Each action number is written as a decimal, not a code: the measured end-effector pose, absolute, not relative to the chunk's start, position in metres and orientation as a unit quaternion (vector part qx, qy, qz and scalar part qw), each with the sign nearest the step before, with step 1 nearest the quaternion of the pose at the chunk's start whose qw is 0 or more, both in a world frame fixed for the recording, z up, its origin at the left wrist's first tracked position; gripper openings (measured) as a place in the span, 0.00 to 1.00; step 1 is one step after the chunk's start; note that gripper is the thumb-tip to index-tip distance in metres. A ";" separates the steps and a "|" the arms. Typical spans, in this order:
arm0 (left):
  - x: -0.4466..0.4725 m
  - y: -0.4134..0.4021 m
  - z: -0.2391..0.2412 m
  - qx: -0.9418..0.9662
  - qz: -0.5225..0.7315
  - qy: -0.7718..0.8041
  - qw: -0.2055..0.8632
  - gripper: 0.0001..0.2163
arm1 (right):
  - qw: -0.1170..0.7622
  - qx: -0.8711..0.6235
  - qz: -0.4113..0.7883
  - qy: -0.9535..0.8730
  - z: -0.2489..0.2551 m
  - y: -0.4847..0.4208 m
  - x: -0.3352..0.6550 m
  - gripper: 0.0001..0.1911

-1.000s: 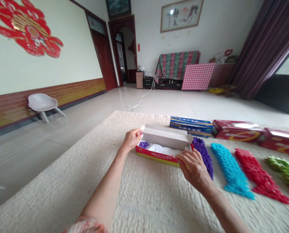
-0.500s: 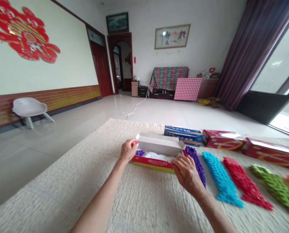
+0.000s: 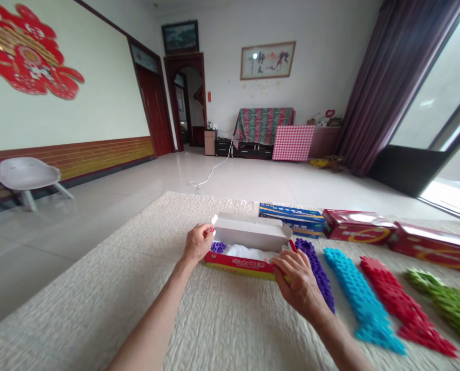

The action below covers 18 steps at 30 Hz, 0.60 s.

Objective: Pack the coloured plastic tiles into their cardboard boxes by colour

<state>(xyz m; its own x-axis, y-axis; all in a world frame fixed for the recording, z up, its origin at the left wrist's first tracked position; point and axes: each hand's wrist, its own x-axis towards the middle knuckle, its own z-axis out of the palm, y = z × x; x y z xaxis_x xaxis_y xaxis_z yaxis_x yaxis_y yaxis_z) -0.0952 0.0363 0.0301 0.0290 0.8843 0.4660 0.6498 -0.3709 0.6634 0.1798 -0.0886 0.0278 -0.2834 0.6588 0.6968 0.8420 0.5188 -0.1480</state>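
A red and yellow cardboard box (image 3: 239, 264) stands in front of me on the textured mat with its white-lined lid (image 3: 253, 229) raised. Inside it lie purple plastic pieces (image 3: 218, 247) at the left end and something white and crumpled (image 3: 240, 250), perhaps a plastic bag. My left hand (image 3: 199, 242) pinches the box at its left end, by the side flap. At the right end my right hand (image 3: 298, 277) grips the box's corner, its fingers curled over the edge; the fingertips are partly hidden.
Strips of joined plastic pieces lie to the right: purple (image 3: 318, 273), blue (image 3: 363, 299), red (image 3: 405, 304) and green (image 3: 446, 299). Behind them stand a blue box (image 3: 291, 220) and two dark red boxes (image 3: 359, 226). A white chair (image 3: 29, 174) is by the left wall.
The view has turned slightly, so the room and the box sit a little further left while the nearby strips have shifted right. Both hands keep their hold on the box.
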 end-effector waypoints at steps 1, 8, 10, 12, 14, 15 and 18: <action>-0.095 0.036 0.034 0.718 0.424 0.539 0.115 0.13 | 0.367 -0.473 -0.126 -0.791 0.027 -0.088 0.180 0.09; -0.075 0.047 0.059 0.851 0.357 0.385 0.022 0.18 | 0.380 -0.458 -0.123 -0.794 0.026 -0.093 0.180 0.10; -0.071 0.052 0.059 0.872 0.324 0.363 0.054 0.19 | 0.377 -0.456 -0.115 -0.798 0.028 -0.096 0.180 0.09; -0.069 0.055 0.059 0.881 0.293 0.364 0.072 0.19 | 0.372 -0.454 -0.101 -0.803 0.031 -0.100 0.179 0.08; -0.069 0.055 0.060 0.884 0.278 0.368 0.074 0.18 | 0.371 -0.455 -0.088 -0.805 0.033 -0.102 0.178 0.08; -0.070 0.055 0.061 0.886 0.274 0.368 0.073 0.17 | 0.371 -0.456 -0.080 -0.805 0.033 -0.102 0.177 0.08; -0.069 0.055 0.062 0.892 0.270 0.354 0.076 0.17 | 0.364 -0.463 -0.057 -0.806 0.036 -0.103 0.176 0.08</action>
